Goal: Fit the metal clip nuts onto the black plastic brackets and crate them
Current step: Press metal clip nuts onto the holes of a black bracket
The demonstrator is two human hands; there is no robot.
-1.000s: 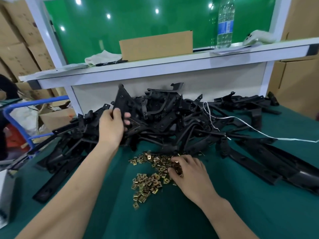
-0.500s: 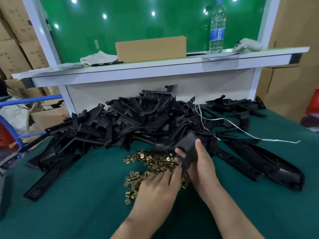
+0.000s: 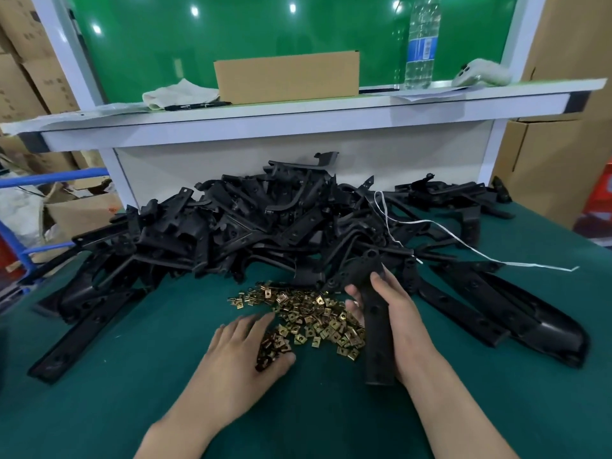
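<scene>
Right hand [image 3: 399, 321]: grip wrapped round one black bracket [image 3: 376, 342], low over green surface [image 3: 99, 409], just beside loose clip nuts [image 3: 314, 313]. Left hand [image 3: 246, 352]: fingers down on nuts; cannot tell if grip has one pinched. Bracket heap [image 3: 248, 233] behind. Crate out of view.

Risks:
- Small nuts may lift in clumps or drop.
- Sweeping fingers may scatter pile.
- Skewed nut may miss hole.
</scene>
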